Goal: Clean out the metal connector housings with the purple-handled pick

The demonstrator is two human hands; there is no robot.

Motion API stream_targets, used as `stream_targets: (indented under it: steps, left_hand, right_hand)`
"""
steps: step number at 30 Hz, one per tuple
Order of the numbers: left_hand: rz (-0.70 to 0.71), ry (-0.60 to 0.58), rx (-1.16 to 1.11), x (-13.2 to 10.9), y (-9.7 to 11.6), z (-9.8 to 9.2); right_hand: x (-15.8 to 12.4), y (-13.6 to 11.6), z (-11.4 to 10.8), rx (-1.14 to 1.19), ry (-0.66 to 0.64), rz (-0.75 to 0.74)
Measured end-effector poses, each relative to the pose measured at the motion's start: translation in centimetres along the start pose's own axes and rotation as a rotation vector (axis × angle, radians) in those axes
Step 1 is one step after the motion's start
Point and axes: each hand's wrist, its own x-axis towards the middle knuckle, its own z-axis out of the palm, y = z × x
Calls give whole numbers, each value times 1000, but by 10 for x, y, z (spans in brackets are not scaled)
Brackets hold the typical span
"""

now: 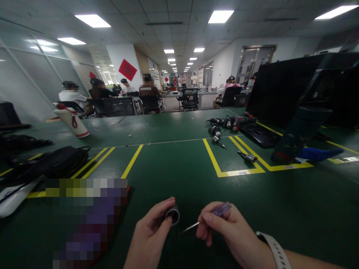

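My left hand (pixel 150 235) is closed around a small dark cylindrical part (pixel 173 214) with a round open end that faces right. My right hand (pixel 224 233) pinches a small screwdriver (pixel 209 217) with a clear purple handle; its thin metal tip points left toward the cylinder's opening, a short gap away. Both hands hover low over the green table (pixel 174 168) near its front edge. A white watch band (pixel 273 248) sits on my right wrist.
Yellow tape lines (pixel 224 172) mark boxes on the table. Several small dark tool parts (pixel 224 125) and a loose bit (pixel 247 157) lie at centre right. A black bag (pixel 60 160) and a paper cup (pixel 73 121) sit left; large black cases (pixel 305 89) stand right. People sit at far desks.
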Motion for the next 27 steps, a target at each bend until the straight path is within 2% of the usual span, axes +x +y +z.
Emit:
stream_targets:
  steps: [2, 6, 9, 13, 19, 27]
  left_hand:
    - [11, -10, 4, 0, -3, -1]
    - [76, -12, 3, 1, -8, 0]
    - [114, -10, -30, 1, -10, 3]
    - [146, 15, -85, 3, -13, 6]
    - [196, 15, -55, 3, -13, 9]
    - [181, 31, -9, 0, -4, 9]
  right_hand:
    - [-5, -8, 0, -189, -47, -205]
    - [-8, -14, 2, -677, -172, -707]
    - [-7, -9, 5, -903, -222, -915]
    - [-8, -4, 8, -1070, -210, -972]
    - [-7, -3, 12, -1150, -195, -1087]
    - [-11, -1, 12, -1200, -204, -1061]
